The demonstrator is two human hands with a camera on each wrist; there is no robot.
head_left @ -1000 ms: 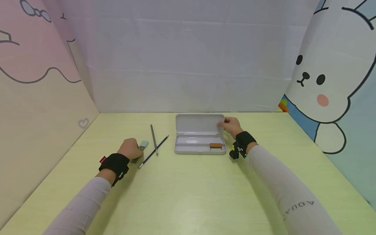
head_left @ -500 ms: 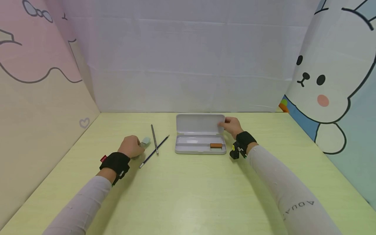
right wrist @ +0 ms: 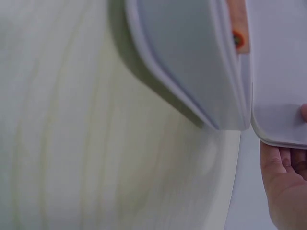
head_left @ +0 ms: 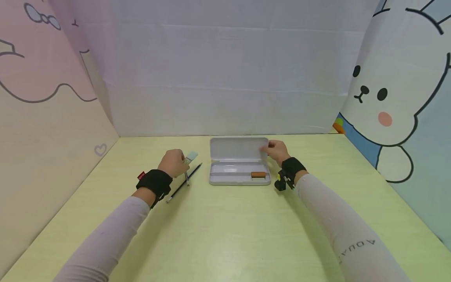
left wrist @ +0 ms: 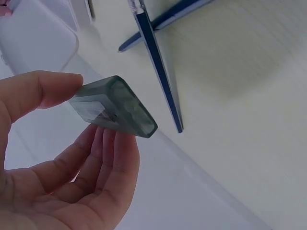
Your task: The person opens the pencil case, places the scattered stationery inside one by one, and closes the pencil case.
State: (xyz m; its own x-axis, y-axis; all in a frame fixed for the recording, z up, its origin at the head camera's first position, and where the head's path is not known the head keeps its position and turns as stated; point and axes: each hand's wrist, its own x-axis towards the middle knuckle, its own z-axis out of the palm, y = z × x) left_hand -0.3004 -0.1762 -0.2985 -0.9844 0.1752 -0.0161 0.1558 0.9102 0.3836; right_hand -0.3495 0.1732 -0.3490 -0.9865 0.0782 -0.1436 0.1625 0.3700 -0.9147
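The left hand (head_left: pixel 173 163) pinches a translucent greenish block (left wrist: pixel 112 106) between thumb and fingers, held above two dark pencils. In the head view one pencil (head_left: pixel 184 183) lies diagonally on the table; the other (head_left: pixel 187 179) crosses it and is partly hidden by the hand. The right hand (head_left: pixel 278 152) grips the right edge of the raised lid (head_left: pixel 239 149) of an open white case (head_left: pixel 225 182), thumb on the inner face, fingers behind. Inside the case's right part sits a brown-orange item (head_left: pixel 258 174).
A pale yellow table (head_left: pixel 225 227) extends in front of the case. A white cloth wall (head_left: pixel 225 78) stands behind it, with patterned panels at left and right. Both wrists wear black bands.
The left hand has lifted the greenish block and moved it right and farther back, over the crossed pencils. The right hand stays at the lid.
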